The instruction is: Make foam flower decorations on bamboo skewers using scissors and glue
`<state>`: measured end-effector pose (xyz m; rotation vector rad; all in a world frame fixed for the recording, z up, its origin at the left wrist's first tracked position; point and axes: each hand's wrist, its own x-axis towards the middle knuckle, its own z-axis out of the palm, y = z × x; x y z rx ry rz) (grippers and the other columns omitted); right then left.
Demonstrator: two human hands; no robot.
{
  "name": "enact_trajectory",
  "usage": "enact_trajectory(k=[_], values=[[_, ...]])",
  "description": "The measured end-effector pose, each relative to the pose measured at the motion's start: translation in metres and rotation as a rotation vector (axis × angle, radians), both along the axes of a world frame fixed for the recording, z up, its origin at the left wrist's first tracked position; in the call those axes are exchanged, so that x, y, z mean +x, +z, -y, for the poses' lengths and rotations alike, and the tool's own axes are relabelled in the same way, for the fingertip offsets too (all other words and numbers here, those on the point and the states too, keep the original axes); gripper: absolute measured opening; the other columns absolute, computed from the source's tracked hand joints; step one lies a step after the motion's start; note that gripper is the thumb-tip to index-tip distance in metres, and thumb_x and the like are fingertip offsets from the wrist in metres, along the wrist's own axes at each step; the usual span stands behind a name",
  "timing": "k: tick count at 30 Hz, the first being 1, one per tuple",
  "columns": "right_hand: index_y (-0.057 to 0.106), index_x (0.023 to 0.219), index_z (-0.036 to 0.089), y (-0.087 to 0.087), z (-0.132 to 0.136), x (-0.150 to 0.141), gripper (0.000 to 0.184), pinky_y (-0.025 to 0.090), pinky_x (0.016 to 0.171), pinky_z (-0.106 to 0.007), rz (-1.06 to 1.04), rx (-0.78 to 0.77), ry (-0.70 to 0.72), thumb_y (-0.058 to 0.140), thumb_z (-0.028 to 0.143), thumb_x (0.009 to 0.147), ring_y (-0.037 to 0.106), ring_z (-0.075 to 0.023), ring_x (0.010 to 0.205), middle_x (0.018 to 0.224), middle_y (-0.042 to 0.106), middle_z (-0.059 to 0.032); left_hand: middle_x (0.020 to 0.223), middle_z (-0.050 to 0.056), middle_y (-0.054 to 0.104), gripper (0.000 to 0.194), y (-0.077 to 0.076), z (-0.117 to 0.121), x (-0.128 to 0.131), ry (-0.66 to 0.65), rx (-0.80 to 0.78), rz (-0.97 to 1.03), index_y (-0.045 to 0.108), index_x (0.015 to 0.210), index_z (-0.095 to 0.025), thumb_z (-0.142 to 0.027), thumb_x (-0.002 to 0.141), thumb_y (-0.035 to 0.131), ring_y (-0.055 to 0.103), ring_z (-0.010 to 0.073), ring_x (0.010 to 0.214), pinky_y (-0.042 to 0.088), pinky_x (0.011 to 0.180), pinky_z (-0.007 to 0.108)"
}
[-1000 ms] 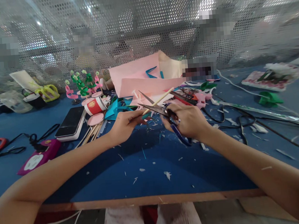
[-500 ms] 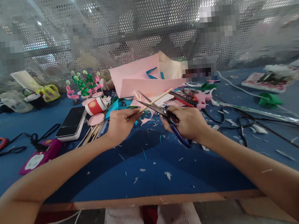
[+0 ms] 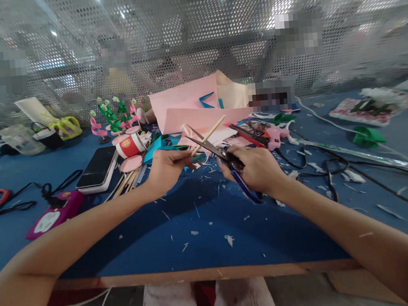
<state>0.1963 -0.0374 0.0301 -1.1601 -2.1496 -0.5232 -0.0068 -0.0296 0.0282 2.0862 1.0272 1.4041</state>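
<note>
Between thumb and fingers, my left hand (image 3: 168,171) pinches one end of a thin, pale wooden stick (image 3: 212,130), which slants up and to the right. My right hand (image 3: 256,167) grips a pair of scissors (image 3: 213,147) with dark blue handles. Their parted blades point up and left and cross the stick near its middle. Below the hands, white, pink and blue paper scraps (image 3: 229,239) are strewn over the blue tabletop (image 3: 208,209). Just left of my left hand lie several wooden sticks (image 3: 123,185) beside a pink paper disc (image 3: 131,163).
Large pink paper sheets (image 3: 185,98) stand behind my hands. To the left are a phone (image 3: 97,167), a red and white paper cup (image 3: 131,144), a purple extension socket (image 3: 55,214) and small paper plants (image 3: 116,115). A pink glue gun (image 3: 276,135) and black cables (image 3: 332,166) lie right.
The stick has tilted more steeply, its far end swinging up and to the left. The scissors stay around it with blades apart, and both hands have barely moved.
</note>
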Motion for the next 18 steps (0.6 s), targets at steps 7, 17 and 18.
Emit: enact_trajectory(k=[7,17,18], values=[[0.053,0.062,0.016,-0.001,0.004,-0.004,0.023,0.032,0.045,-0.024,-0.053,0.009,-0.003,0.043,0.034,0.074,0.052,-0.0138,0.044,0.051,0.058,-0.0027,0.079,0.006,0.070,0.014,0.013,0.012,-0.001,0.267,0.315,-0.239,0.069,0.081,-0.017,-0.024,0.076,0.057,0.065,0.0170,0.070,0.055,0.066,0.030],[0.056,0.067,0.015,-0.006,-0.008,0.003,0.022,0.034,0.045,-0.024,-0.013,0.042,0.027,0.046,0.034,0.073,0.054,-0.0144,0.045,0.054,0.061,-0.0039,0.077,0.005,0.067,0.017,0.000,0.004,-0.002,0.206,0.524,-0.332,0.063,0.092,-0.014,-0.018,0.082,0.049,0.062,0.0107,0.069,0.051,0.060,0.020],[0.056,0.068,0.015,-0.007,-0.008,0.003,0.022,0.034,0.045,-0.024,-0.012,0.054,0.028,0.046,0.034,0.072,0.054,-0.0145,0.045,0.054,0.061,-0.0040,0.077,0.006,0.066,0.018,0.000,0.004,-0.002,0.200,0.558,-0.345,0.062,0.093,-0.012,-0.018,0.082,0.048,0.062,0.0103,0.068,0.051,0.060,0.019]])
